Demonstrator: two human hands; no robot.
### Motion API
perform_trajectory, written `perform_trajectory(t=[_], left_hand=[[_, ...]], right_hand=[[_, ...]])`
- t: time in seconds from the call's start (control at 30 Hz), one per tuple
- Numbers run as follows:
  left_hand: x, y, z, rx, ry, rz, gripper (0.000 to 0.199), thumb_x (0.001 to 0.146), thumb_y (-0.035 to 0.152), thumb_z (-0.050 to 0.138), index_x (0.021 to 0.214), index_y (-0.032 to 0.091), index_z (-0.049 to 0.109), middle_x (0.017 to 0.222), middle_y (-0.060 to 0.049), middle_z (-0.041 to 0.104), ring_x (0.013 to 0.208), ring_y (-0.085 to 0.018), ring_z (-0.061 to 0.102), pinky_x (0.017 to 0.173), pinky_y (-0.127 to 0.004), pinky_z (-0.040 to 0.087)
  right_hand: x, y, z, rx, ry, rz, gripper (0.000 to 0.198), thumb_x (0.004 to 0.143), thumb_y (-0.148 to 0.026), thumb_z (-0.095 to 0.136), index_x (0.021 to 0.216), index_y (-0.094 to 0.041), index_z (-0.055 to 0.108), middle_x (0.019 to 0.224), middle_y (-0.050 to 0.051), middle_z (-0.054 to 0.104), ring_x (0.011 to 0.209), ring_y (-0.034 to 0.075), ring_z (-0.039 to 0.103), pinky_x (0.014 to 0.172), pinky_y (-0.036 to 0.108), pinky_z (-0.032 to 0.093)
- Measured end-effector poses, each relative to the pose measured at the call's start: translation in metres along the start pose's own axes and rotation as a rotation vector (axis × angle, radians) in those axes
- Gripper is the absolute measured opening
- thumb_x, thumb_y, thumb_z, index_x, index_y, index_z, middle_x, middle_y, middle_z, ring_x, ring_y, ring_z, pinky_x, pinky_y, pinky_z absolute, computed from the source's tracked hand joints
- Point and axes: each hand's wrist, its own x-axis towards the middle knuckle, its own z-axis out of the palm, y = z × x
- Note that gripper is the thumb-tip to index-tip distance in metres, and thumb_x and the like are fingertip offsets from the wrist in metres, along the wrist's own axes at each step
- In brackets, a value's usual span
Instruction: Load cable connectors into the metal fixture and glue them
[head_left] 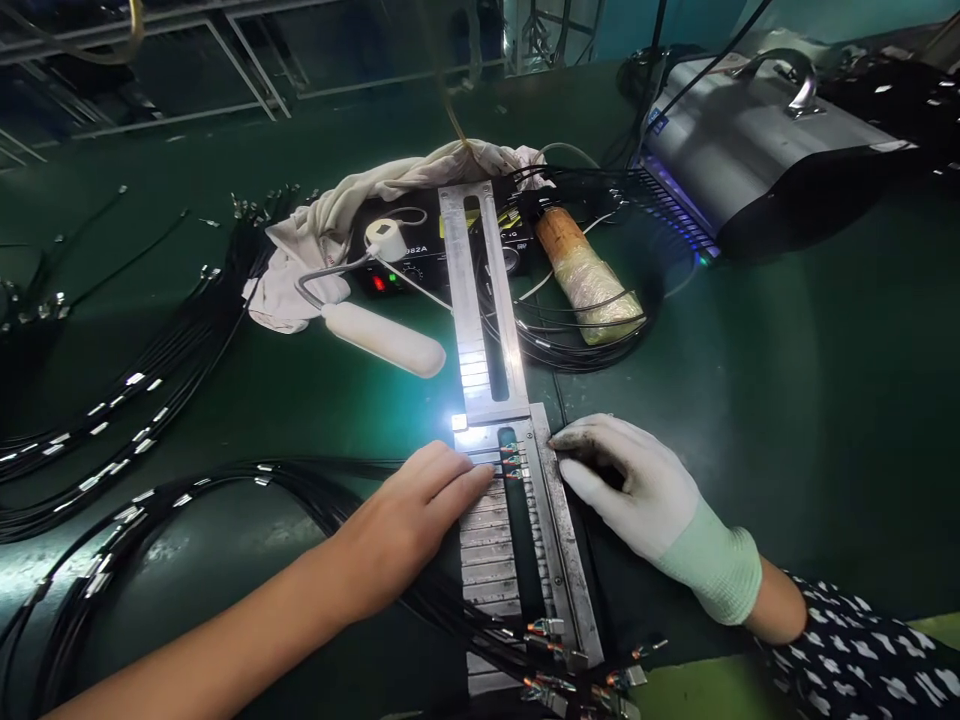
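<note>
A slotted metal fixture lies lengthwise before me on the green table. My left hand, bare, is over its left side, with thumb and fingers closed on a black cable. Several thin cable ends with coloured wires and small metal connectors cross the fixture's slot, beside my fingertips. My right hand wears a white glove with a green cuff. Its fingertips touch the fixture's right rail, thumb and forefinger slightly apart, with nothing visible between them. The fingers' undersides are hidden.
A white lamp shines beside the fixture. Behind stand a black control box, a twisted white cloth and a wrapped wooden handle. A silver machine is at back right. Black cable bundles spread left; loose connectors lie nearest me.
</note>
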Motion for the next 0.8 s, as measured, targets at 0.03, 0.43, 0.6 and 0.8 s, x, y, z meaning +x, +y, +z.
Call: perform_trajectory(t=[0.03, 0.43, 0.6, 0.8], left_hand=[[0.0, 0.0, 0.001, 0.001, 0.005, -0.004, 0.029, 0.098, 0.009, 0.039, 0.126, 0.012, 0.047, 0.105, -0.007, 0.054, 0.091, -0.016, 0.047, 0.08, -0.028, 0.043], [-0.021, 0.006, 0.017, 0.078, 0.094, -0.122, 0.044, 0.096, 0.007, 0.038, 0.138, 0.019, 0.044, 0.097, -0.007, 0.057, 0.084, -0.017, 0.05, 0.072, -0.031, 0.044], [-0.025, 0.005, -0.006, -0.169, 0.011, -0.166, 0.037, 0.099, 0.016, 0.037, 0.134, 0.025, 0.045, 0.104, -0.005, 0.062, 0.091, -0.017, 0.055, 0.081, -0.031, 0.046], [-0.08, -0.005, -0.029, 0.119, -0.191, -0.183, 0.016, 0.095, 0.036, 0.053, 0.09, 0.022, 0.058, 0.089, -0.002, 0.057, 0.084, -0.019, 0.052, 0.079, -0.033, 0.043]], right_hand=[[0.0, 0.0, 0.0, -0.001, 0.002, 0.0, 0.014, 0.09, -0.018, 0.06, 0.101, -0.027, 0.062, 0.099, -0.003, 0.066, 0.092, 0.016, 0.06, 0.082, 0.032, 0.048], [0.002, -0.001, 0.0, 0.017, 0.012, 0.035, 0.011, 0.091, -0.019, 0.058, 0.096, -0.026, 0.065, 0.094, -0.001, 0.067, 0.087, 0.018, 0.061, 0.078, 0.033, 0.049], [0.001, 0.0, 0.0, 0.032, -0.001, 0.008, 0.012, 0.092, -0.021, 0.056, 0.098, -0.024, 0.066, 0.096, 0.001, 0.067, 0.086, 0.019, 0.062, 0.077, 0.034, 0.05], [-0.001, 0.0, -0.001, 0.011, 0.008, 0.002, 0.012, 0.091, -0.021, 0.056, 0.097, -0.023, 0.066, 0.094, 0.001, 0.067, 0.082, 0.018, 0.062, 0.075, 0.033, 0.051]])
